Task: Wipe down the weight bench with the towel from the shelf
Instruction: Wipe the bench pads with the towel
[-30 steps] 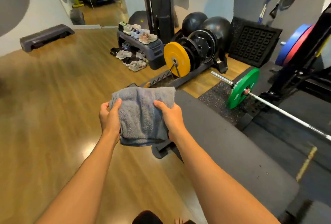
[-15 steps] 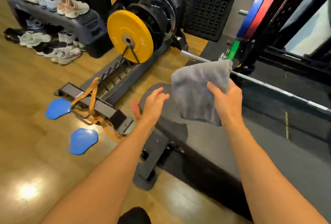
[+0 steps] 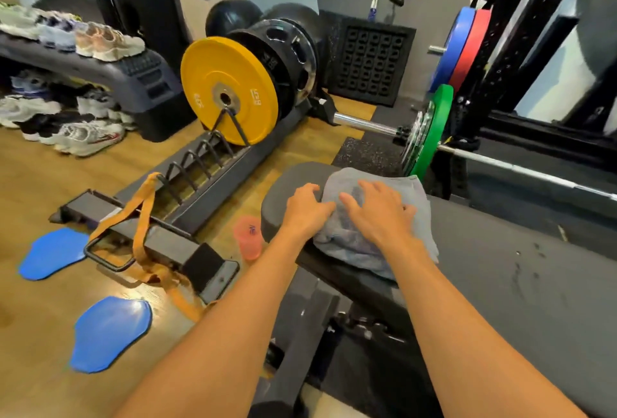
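Weight bench (image 3: 500,267): one grey towel (image 3: 374,244) on pad; two hands, left (image 3: 305,210), right (image 3: 379,214), pressing flat, fingers spread.

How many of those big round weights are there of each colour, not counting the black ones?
Yellow: 1
Green: 1
Blue: 1
Red: 1
Total: 4

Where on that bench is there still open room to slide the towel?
The long grey padded bench is bare right of the grey towel, apart from a few dark specks. Its rounded end is crowded: the left hand and right hand press there. A pink plastic cup stands on the floor beside it.
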`<state>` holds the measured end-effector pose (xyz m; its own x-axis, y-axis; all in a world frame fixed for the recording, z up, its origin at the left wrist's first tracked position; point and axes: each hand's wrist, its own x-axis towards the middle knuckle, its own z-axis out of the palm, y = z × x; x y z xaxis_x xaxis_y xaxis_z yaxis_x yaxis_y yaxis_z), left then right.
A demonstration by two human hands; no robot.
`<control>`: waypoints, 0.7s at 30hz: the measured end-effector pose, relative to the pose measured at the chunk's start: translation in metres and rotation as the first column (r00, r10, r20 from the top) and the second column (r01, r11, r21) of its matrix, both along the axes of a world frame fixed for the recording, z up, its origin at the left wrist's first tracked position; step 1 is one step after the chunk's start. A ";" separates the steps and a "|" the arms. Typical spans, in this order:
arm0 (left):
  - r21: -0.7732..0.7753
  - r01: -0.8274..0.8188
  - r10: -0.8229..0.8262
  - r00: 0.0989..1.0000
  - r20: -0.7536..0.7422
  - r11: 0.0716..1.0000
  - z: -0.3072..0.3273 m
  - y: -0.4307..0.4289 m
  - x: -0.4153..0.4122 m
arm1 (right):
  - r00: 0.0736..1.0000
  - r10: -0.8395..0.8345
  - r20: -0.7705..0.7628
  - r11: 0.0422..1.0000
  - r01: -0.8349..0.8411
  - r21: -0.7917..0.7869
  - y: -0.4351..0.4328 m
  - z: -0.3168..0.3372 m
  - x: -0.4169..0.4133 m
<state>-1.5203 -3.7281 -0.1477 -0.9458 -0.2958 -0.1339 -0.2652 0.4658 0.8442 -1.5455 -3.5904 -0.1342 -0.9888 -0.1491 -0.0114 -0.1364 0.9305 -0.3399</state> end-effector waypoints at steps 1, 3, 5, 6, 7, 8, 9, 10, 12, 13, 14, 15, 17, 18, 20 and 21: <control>-0.009 0.016 -0.016 1.000 0.008 1.000 0.002 -0.001 -0.004 | 0.999 -0.026 0.040 1.000 0.026 0.010 -0.009 -0.003 -0.006; 0.005 0.014 -0.014 1.000 0.028 1.000 0.007 0.000 -0.010 | 0.994 -0.060 0.087 0.997 0.055 0.058 -0.022 -0.010 -0.015; 0.035 -0.013 0.010 0.997 0.076 0.999 0.009 0.001 -0.015 | 0.994 -0.079 0.072 0.991 0.071 0.109 -0.026 -0.015 -0.016; 0.056 -0.024 0.017 0.993 0.116 0.998 0.010 0.002 -0.017 | 0.995 -0.079 0.055 0.990 0.072 0.125 -0.025 -0.017 -0.014; 0.061 -0.039 0.029 0.987 0.156 0.997 0.013 0.004 -0.018 | 0.997 -0.076 0.033 0.989 0.071 0.130 -0.023 -0.017 -0.013; 0.036 -0.049 0.042 0.981 0.187 0.998 0.015 0.007 -0.021 | 0.998 -0.070 0.012 0.989 0.067 0.134 -0.020 -0.019 -0.012; -0.014 -0.051 0.052 0.974 0.221 0.999 0.016 0.009 -0.023 | 0.998 -0.065 -0.007 0.988 0.065 0.142 -0.018 -0.020 -0.012; -0.070 -0.048 0.064 0.968 0.241 0.996 0.017 0.011 -0.025 | 0.997 -0.066 -0.040 0.987 0.071 0.146 -0.018 -0.022 -0.013; -0.165 -0.047 0.084 0.972 0.222 0.985 0.018 0.010 -0.031 | 0.987 -0.078 -0.138 0.984 0.098 0.149 -0.020 -0.027 -0.018; -0.227 -0.045 0.085 0.981 0.172 0.973 0.019 0.008 -0.035 | 0.983 -0.079 -0.168 0.982 0.105 0.155 -0.021 -0.029 -0.022; -0.300 -0.048 0.082 0.992 0.099 0.953 0.019 0.002 -0.039 | 0.976 -0.080 -0.202 0.980 0.114 0.164 -0.022 -0.031 -0.025; -0.374 -0.062 0.083 0.996 0.040 0.925 0.019 -0.006 -0.044 | 0.967 -0.080 -0.241 0.977 0.125 0.174 -0.024 -0.033 -0.028; -0.428 -0.079 0.098 0.995 0.023 0.901 0.012 -0.027 -0.054 | 0.952 -0.072 -0.297 0.976 0.129 0.178 -0.024 -0.036 -0.031; -0.386 -0.061 0.094 0.993 0.066 0.921 0.007 -0.037 -0.059 | 0.948 -0.069 -0.311 0.976 0.128 0.175 -0.024 -0.037 -0.033; -0.225 -0.015 0.050 0.988 0.149 0.974 -0.002 -0.050 -0.067 | 0.944 -0.080 -0.320 0.976 0.139 0.165 -0.026 -0.036 -0.033; -0.150 -0.008 0.032 0.987 0.157 0.989 -0.005 -0.054 -0.072 | 0.945 -0.098 -0.313 0.975 0.154 0.161 -0.028 -0.037 -0.029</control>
<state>-1.5925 -3.7819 -0.1532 -0.9098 -0.3425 -0.2345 -0.4005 0.5758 0.7128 -1.5741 -3.6183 -0.1710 -0.9604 -0.0465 0.2749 -0.0837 0.9886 -0.1253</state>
